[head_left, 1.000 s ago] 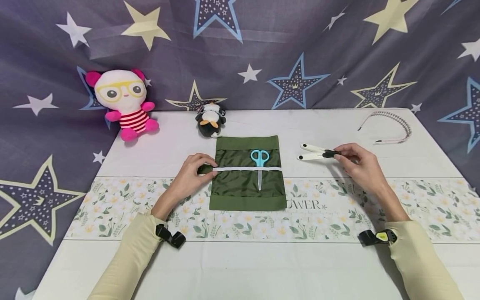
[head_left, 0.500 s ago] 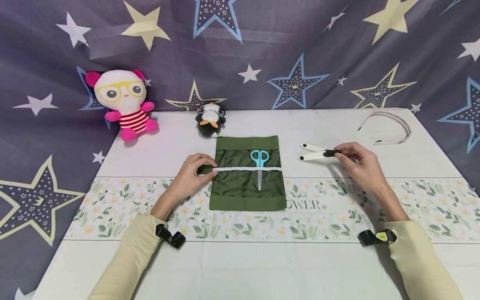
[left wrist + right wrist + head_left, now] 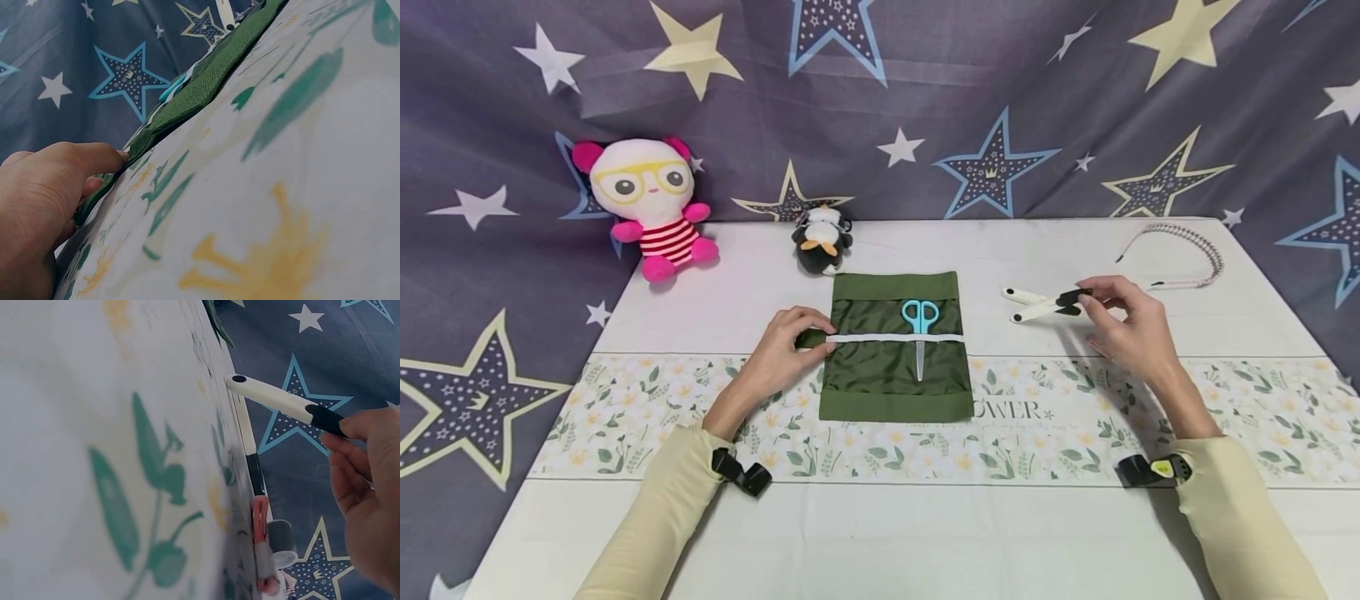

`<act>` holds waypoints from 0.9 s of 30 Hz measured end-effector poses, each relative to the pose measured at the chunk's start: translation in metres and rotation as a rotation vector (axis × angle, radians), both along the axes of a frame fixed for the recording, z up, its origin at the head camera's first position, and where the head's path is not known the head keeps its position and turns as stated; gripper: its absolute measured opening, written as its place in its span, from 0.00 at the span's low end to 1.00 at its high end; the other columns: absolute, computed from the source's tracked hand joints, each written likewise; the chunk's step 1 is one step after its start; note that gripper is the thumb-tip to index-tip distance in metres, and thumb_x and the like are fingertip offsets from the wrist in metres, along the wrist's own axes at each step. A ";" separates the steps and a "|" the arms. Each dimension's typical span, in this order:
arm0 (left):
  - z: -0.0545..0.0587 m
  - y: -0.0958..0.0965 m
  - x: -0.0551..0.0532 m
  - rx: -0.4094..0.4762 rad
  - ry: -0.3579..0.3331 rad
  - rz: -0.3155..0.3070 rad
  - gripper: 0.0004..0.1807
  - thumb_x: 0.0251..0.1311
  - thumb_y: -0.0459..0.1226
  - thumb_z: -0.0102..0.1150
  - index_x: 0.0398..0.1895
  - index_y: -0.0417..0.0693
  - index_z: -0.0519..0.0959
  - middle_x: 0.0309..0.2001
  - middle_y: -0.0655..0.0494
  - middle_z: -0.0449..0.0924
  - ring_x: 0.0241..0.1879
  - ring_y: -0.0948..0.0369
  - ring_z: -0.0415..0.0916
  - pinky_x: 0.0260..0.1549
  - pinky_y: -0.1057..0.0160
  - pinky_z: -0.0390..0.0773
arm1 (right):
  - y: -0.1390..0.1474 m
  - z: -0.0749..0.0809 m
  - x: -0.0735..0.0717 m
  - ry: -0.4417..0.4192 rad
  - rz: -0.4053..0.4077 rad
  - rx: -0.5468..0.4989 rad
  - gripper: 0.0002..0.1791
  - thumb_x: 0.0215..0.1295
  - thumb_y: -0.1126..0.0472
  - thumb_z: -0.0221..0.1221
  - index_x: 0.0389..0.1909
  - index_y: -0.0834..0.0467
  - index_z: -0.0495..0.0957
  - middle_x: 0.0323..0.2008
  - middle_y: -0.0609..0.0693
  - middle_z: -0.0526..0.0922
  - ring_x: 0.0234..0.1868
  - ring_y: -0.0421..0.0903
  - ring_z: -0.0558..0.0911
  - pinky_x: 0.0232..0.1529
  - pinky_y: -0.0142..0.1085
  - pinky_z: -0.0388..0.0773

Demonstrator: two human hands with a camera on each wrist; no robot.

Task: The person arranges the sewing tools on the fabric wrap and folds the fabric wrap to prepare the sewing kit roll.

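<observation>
The left hand [image 3: 786, 342] pinched the flat green fabric panel [image 3: 868, 373], the right hand [image 3: 1131, 332] a slim white-and-black stick [image 3: 281, 402], a pick-up seemingly calling for a steady lift next.

Homelike tabletop corner, its exact room uncertain.
Dark star-printed fabric [image 3: 917, 100] hangs behind a white table [image 3: 910, 537] with a floral band [image 3: 625, 417]; a pink-and-white plush bear [image 3: 658, 208] and small penguin toy [image 3: 820, 254] sit near its back edge.

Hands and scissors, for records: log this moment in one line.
Left hand: holds green cloth; right hand: holds one white stick; scissors: under strap
</observation>
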State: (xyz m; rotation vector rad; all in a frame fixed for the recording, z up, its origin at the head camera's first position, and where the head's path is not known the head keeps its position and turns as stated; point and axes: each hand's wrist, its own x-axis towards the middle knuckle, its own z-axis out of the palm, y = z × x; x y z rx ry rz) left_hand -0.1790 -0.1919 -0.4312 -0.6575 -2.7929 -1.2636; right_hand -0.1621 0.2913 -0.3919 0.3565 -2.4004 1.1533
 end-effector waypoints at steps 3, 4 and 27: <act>0.000 0.000 0.000 -0.003 0.003 0.000 0.12 0.69 0.40 0.68 0.52 0.48 0.85 0.61 0.50 0.75 0.63 0.47 0.65 0.62 0.41 0.65 | -0.001 0.002 -0.002 0.076 0.002 0.025 0.11 0.70 0.73 0.62 0.51 0.67 0.84 0.35 0.53 0.82 0.41 0.30 0.76 0.45 0.25 0.70; 0.000 0.000 0.000 -0.004 0.004 -0.001 0.12 0.69 0.40 0.68 0.52 0.48 0.85 0.61 0.50 0.75 0.63 0.47 0.65 0.62 0.41 0.65 | -0.001 0.003 -0.002 0.097 0.004 0.037 0.12 0.69 0.74 0.62 0.51 0.67 0.84 0.35 0.55 0.82 0.41 0.31 0.75 0.45 0.26 0.69; 0.001 0.001 0.000 -0.008 0.008 0.002 0.11 0.69 0.39 0.67 0.52 0.47 0.85 0.61 0.49 0.75 0.62 0.47 0.66 0.62 0.41 0.65 | -0.023 0.001 -0.020 0.065 0.122 0.149 0.28 0.66 0.75 0.64 0.67 0.66 0.70 0.46 0.62 0.81 0.45 0.54 0.79 0.46 0.37 0.71</act>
